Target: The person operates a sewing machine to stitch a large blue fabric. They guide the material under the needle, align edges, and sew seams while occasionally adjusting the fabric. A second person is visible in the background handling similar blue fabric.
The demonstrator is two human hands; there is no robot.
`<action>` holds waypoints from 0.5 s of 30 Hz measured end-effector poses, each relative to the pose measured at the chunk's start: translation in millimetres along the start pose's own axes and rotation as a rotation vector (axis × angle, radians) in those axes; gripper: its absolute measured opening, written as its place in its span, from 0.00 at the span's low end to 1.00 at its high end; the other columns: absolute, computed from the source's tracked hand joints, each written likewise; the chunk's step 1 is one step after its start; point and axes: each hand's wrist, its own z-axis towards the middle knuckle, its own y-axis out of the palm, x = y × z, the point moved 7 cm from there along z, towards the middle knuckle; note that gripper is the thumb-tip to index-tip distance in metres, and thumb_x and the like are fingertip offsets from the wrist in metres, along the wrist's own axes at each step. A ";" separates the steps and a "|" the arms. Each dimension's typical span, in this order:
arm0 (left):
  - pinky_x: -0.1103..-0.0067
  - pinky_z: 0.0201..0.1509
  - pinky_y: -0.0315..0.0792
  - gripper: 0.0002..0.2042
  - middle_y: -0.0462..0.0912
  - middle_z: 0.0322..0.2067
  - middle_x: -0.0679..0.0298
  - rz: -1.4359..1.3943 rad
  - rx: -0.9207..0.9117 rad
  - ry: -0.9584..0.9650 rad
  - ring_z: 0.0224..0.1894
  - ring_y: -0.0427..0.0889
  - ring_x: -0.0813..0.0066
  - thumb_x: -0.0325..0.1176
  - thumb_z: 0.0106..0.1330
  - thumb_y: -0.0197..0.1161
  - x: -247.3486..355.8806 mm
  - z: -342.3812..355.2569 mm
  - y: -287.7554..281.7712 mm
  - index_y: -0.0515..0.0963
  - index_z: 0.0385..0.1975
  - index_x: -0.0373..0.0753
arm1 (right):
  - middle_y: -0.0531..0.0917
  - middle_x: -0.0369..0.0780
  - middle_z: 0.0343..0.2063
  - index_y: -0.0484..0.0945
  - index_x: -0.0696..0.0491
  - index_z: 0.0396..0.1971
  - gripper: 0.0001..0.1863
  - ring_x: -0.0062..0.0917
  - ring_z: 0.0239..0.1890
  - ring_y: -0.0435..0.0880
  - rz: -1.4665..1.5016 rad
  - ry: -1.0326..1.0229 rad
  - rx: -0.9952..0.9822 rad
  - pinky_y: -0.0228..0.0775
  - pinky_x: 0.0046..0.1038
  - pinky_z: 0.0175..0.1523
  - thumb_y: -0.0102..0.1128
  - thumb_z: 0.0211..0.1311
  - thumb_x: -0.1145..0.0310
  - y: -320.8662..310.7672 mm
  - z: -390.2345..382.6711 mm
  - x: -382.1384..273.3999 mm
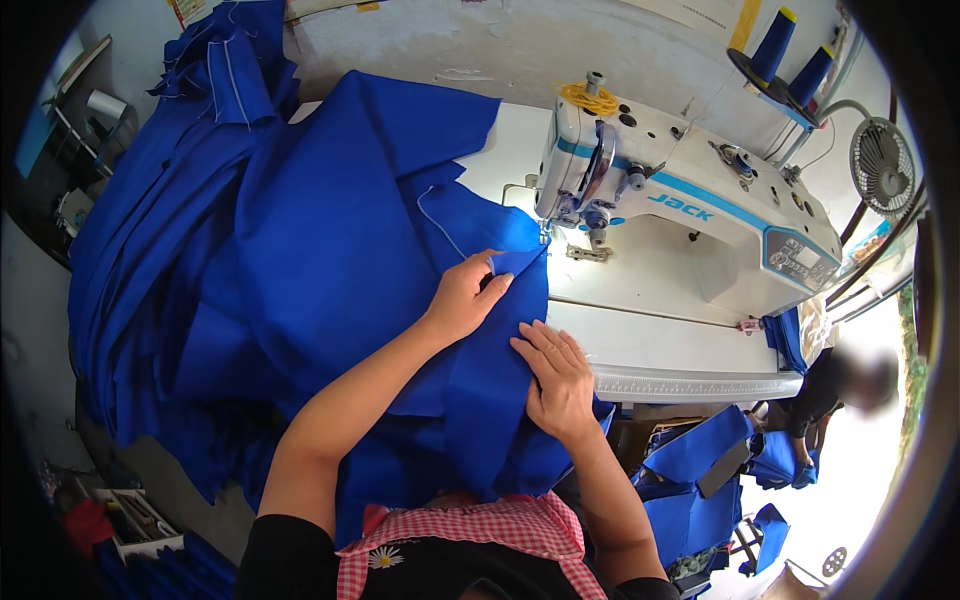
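Blue fabric (330, 230) covers the left part of the sewing table and hangs over its front edge onto my lap. Its right edge runs under the needle area of a white sewing machine (680, 180). Close to the presser foot (545, 232), my left hand (468, 297) pinches a folded edge of the fabric between thumb and fingers. My right hand (556, 378) lies nearer to me on the fabric's right border, palm down with fingers stretched out. A pale stitched seam line shows on the cloth just beyond my left hand.
Two blue thread cones (773, 45) stand behind the machine, with a small fan (882, 165) at the right. More blue cloth (180, 240) is heaped at the left. Past the table's right front lie blue pieces (700, 490), and another person (820, 400) is near the bright opening.
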 end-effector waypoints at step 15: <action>0.70 0.59 0.68 0.13 0.78 0.46 0.61 0.458 -0.196 0.454 0.53 0.75 0.64 0.25 0.58 0.60 21.2 3.5 31.5 0.75 0.44 0.36 | 0.80 0.42 0.51 0.80 0.54 0.45 0.21 0.35 0.59 0.75 -0.011 0.045 0.013 0.64 0.41 0.64 0.54 0.47 0.79 -2.6 12.6 7.4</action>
